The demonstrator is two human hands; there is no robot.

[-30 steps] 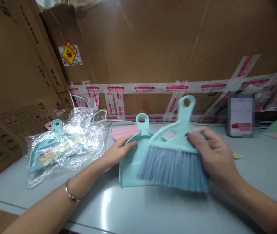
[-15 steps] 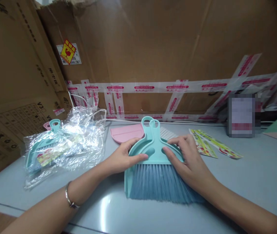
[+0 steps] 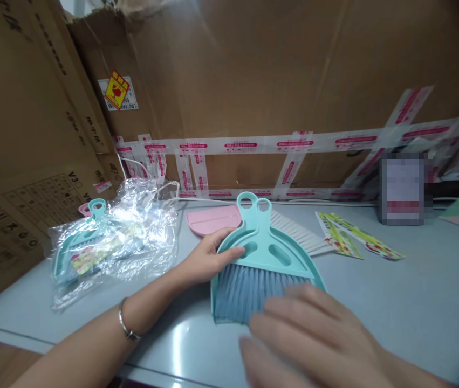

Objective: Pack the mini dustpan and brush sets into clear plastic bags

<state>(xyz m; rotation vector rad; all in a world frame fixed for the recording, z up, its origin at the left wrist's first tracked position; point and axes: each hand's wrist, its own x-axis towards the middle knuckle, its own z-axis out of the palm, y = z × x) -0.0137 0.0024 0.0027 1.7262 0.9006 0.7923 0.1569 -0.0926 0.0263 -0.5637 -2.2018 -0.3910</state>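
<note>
Brush in dustpan, left hand gripping both, right hand (blurred) nearby.

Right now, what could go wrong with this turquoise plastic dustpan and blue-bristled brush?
The left hand holds the turquoise plastic dustpan by one side only, so the pair might swivel. Only the left thumb clearly rests on the blue-bristled turquoise brush, which could slip. The blurred right hand, in front of the bristles, might bend them if it touches.

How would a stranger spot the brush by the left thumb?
On the grey table, find the left hand gripping a turquoise dustpan. The brush nested in it has blue bristles, unlike the white-bristled one behind, and lies outside the plastic bag.
</note>
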